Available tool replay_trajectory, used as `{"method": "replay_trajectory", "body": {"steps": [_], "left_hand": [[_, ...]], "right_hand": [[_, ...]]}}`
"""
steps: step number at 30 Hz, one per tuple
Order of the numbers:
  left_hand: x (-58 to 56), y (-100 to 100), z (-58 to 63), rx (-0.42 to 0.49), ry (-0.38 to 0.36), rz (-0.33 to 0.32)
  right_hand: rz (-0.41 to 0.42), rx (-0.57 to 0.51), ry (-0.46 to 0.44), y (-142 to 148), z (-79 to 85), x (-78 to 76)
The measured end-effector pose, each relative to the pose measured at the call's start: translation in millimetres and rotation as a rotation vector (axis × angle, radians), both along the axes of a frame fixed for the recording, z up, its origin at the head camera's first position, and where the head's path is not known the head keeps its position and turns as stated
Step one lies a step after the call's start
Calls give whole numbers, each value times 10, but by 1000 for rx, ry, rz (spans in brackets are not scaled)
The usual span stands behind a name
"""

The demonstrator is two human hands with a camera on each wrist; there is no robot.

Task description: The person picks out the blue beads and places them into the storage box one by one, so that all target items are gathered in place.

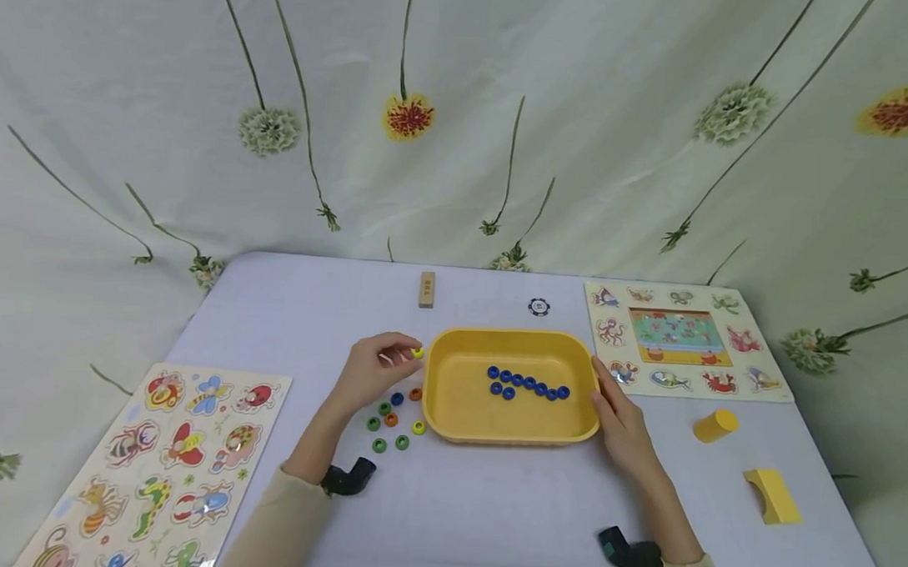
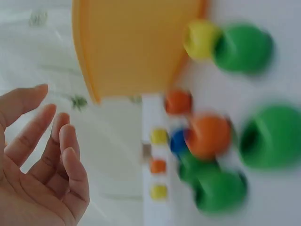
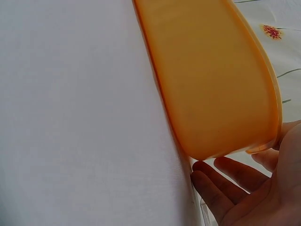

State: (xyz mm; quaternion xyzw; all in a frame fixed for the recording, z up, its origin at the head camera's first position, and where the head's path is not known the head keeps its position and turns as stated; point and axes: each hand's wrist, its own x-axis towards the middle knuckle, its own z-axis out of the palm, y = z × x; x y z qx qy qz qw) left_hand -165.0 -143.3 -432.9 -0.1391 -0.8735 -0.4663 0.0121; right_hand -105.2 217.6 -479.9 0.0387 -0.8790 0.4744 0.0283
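Note:
My left hand [image 1: 379, 366] is just left of the yellow tray [image 1: 510, 436], above the table. In the left wrist view its fingers are loosely bent, with a gap between thumb and index finger and nothing seen between them. A yellow bead [image 1: 417, 352] shows by its fingertips in the head view. Beneath and beside that hand lie loose green beads [image 1: 379, 445], orange beads [image 1: 391, 419], a blue bead [image 1: 396, 398] and another yellow bead [image 1: 419, 427]. Inside the tray are several blue beads [image 1: 529, 383]. My right hand [image 1: 623, 427] grips the tray's right end by the rim.
An insect puzzle board [image 1: 186, 441] lies at left, a sea-animal puzzle board [image 1: 609, 360] at back right. Behind the tray are a small wooden block [image 1: 427, 290] and a poker chip [image 1: 539, 306]. A yellow cylinder [image 1: 715, 426] and a yellow arch block [image 1: 773, 496] stand at right.

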Motion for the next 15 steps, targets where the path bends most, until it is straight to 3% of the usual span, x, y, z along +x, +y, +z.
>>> {"method": "replay_trajectory", "body": {"steps": [4,8,15], "left_hand": [[7,-277,-189,-24,-98,60],[10,-429,-381,-18,-201,100],[51,-473,-536,-12,-253,105]], "right_hand": [[1,-5,-1,3,14,9],[-3,-9,-8,4,15,6],[-6,-15,-12,-4,5,-3]]}}
